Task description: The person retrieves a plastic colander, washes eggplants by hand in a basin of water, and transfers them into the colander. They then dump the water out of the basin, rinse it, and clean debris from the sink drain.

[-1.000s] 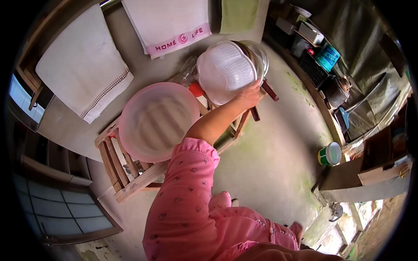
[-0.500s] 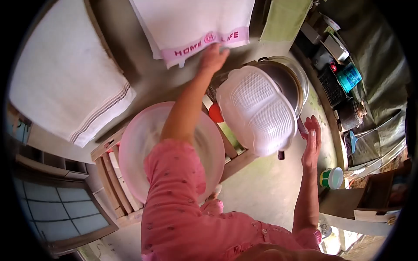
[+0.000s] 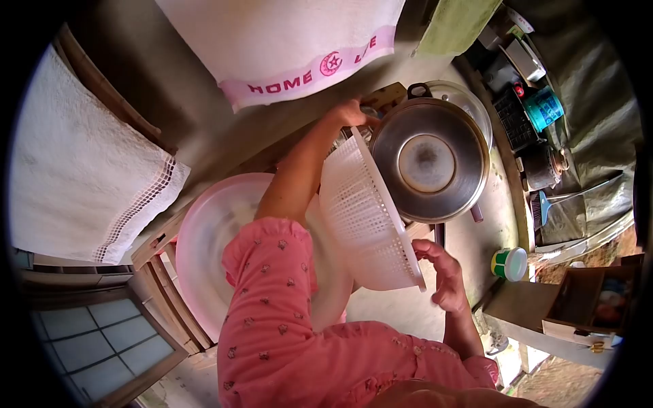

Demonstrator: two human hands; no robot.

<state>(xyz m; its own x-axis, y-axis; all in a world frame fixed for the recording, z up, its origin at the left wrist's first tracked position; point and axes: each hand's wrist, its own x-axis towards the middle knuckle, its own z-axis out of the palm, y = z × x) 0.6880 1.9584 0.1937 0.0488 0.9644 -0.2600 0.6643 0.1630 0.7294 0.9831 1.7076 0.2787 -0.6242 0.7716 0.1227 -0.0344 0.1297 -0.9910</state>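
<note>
A white plastic colander point(image 3: 360, 221) is tipped on its side, its open face turned right toward the metal pots. My left hand point(image 3: 351, 114) is closed at its far rim, with some fingers hidden behind it. At the near rim is my right hand point(image 3: 443, 275), its fingers loosely bent and apart, fingertips at or very near the edge. Right of the colander sits a round metal pot or lid point(image 3: 428, 163) with a dark handle. Below my left forearm is a large translucent pink basin point(image 3: 211, 265), partly covered by the arm and colander.
A white towel point(image 3: 292, 41) lettered HOME LIFE hangs ahead, another white cloth point(image 3: 102, 156) at left. A slatted wooden stand point(image 3: 180, 299) is beside the basin. On the right are a teal container point(image 3: 544, 109), a brush point(image 3: 542, 207) and a small white-green bucket point(image 3: 510, 264).
My left hand has come down from near the towel to the colander's rim. The colander has turned onto its side and shifted left, uncovering the pot. My right hand has moved nearer to me.
</note>
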